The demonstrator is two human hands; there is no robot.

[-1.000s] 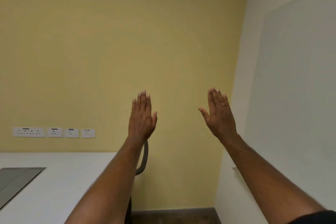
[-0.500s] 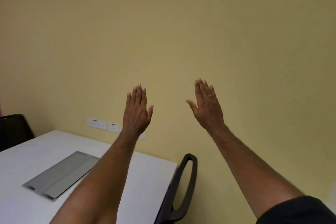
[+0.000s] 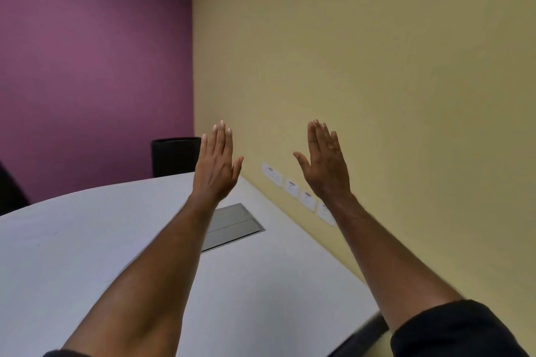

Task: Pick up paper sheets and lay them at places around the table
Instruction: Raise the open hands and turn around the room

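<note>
I am holding my left hand [image 3: 217, 166] and right hand [image 3: 326, 164] raised above the white table [image 3: 87, 255], fingers spread flat, gripping nothing. No paper sheets are showing on the table or anywhere near it, so I judge the laying-out is not yet begun.

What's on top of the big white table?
On the white table only a flat grey panel shows, set into the top. The left forearm covers part of the panel and some tabletop, so anything beneath it is hidden. No paper sheets are visible.
</note>
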